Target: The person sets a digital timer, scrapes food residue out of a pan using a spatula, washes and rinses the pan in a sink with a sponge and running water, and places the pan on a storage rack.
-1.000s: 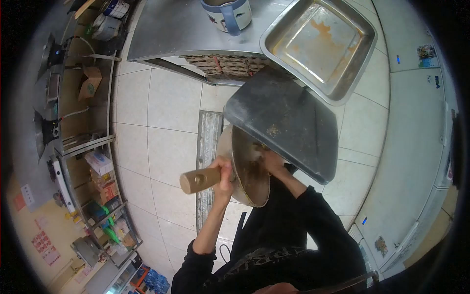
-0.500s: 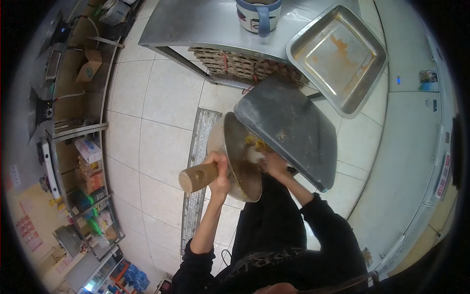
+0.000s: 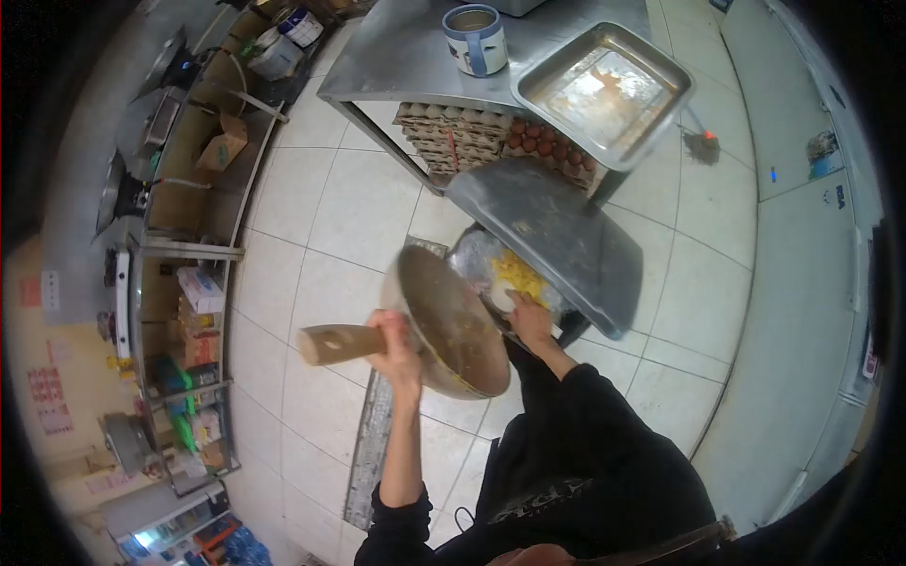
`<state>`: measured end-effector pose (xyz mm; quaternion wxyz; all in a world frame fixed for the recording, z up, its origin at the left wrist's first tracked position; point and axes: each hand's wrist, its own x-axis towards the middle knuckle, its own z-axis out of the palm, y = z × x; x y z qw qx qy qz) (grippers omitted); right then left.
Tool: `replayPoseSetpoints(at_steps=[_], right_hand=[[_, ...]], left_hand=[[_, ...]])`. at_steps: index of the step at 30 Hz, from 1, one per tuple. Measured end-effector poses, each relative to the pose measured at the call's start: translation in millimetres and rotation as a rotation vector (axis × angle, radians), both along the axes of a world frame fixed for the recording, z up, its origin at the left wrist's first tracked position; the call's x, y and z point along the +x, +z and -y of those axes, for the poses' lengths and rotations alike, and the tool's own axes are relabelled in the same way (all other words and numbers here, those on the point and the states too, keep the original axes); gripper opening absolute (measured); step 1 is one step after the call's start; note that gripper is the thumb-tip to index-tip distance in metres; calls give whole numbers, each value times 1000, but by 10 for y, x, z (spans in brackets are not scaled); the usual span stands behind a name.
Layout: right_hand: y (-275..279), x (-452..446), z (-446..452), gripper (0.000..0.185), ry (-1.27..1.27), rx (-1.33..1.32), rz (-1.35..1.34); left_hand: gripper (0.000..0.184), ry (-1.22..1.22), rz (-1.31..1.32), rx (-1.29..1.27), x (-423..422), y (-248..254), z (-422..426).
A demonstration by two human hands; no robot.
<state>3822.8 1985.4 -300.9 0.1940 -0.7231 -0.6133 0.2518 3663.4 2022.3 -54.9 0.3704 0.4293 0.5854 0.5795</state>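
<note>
My left hand [image 3: 396, 349] is closed around the wooden handle [image 3: 338, 344] of a deep frying pan [image 3: 458, 325], close to its rim. The pan is tipped on its side, opening facing right, with brownish residue inside. My right hand [image 3: 531, 321] reaches into a bin lined with clear plastic [image 3: 475, 259]. Its fingers are on a small white object [image 3: 502, 293] whose kind I cannot make out. Yellow food scraps [image 3: 517, 272] lie in the bin beside it. A dark grey lid [image 3: 557, 241] leans tilted over the bin, hiding part of it.
Ahead stands a steel table [image 3: 396, 57] bearing a mug [image 3: 475, 42] and a metal tray [image 3: 604, 94] with residue. Egg cartons [image 3: 453, 137] are stacked beneath it. Shelving [image 3: 189, 255] runs along the left, a pale refrigerator [image 3: 812, 283] along the right. A floor drain [image 3: 368, 462] lies below the pan.
The pan has moved slightly left, away from the bin. My right hand, earlier at the pan's opening with the white object and yellow scraps, is now in the bin; the scraps lie there.
</note>
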Motion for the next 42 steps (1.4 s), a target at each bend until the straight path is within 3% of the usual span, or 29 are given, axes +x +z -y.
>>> replayPoseSetpoints(at_steps=[3,5,9,11,12,14,15,16,17,18,20,21,22,23,24,25,27,28,30,34,35,36,42], right_hand=[[187,337,730,45,61,-116,-16],[254,505,1239,45,5,107,-240],[1311,1258,2165,50,30,16,-479],[1759,1716,2491,49,-149,80,-511],[1842,1959,2616,49,-179,112,-479],[1914,2535,2772,52,-562,149,-580],[1843,2888,2768,52,-568,181,-560],[1730,3263,2704,51,-747,163,-633],[1702,3593,2583,50,-927,143,-713],[1679,3928,2478,50,-930,178,-709],[1891,4582,2161,50,-867,-129,-957],[1900,4849,2013,47,-766,-166,-957],[2013,5034,1872,44,-755,-131,-1192],[1690,5304,1800,48,-791,-231,-1146],[2012,5433,1583,46,-871,-257,-1434],[2298,5542,1349,49,-900,-154,-1440],[2257,5969,931,46,-906,-29,-1574],[2279,6248,691,46,-913,-37,-1572],[2225,6806,161,40,-915,-225,-1854],[2249,7996,-1255,46,-830,-152,-1610],[2249,8299,-1631,34,-897,-141,-1563],[2248,8622,-2009,24,-975,-127,-1512],[2056,10913,-3728,33,-1167,117,-1363]], left_hand=[[14,161,31,206,29,278,512],[11,268,4,249,55,520,921],[15,488,66,250,277,1342,1609],[24,29,340,464,269,1579,1731],[24,-3,381,477,475,1705,1722],[25,-292,547,537,1010,1836,1710],[25,-305,574,558,1307,1812,1612],[25,-469,434,573,1633,1789,1473],[25,-508,559,536,2037,1701,1318],[25,-539,687,496,2441,1614,1163],[26,-597,747,454,3259,1392,680],[27,-628,791,382,3709,1294,434],[27,-639,802,408,4123,1199,208],[27,-649,822,327,4525,1117,-16],[28,-655,841,238,4923,1083,-236],[28,-660,838,246,5274,1107,-440],[25,-587,849,200,5961,1250,-797],[25,-565,824,210,6277,1366,-1003],[25,-605,804,263,6819,1521,-1493],[25,-828,909,593,7900,1552,-2649],[31,-868,960,611,8234,1593,-2935],[30,-896,969,616,8551,1598,-3296],[27,-1007,980,432,10623,1764,-5503]])
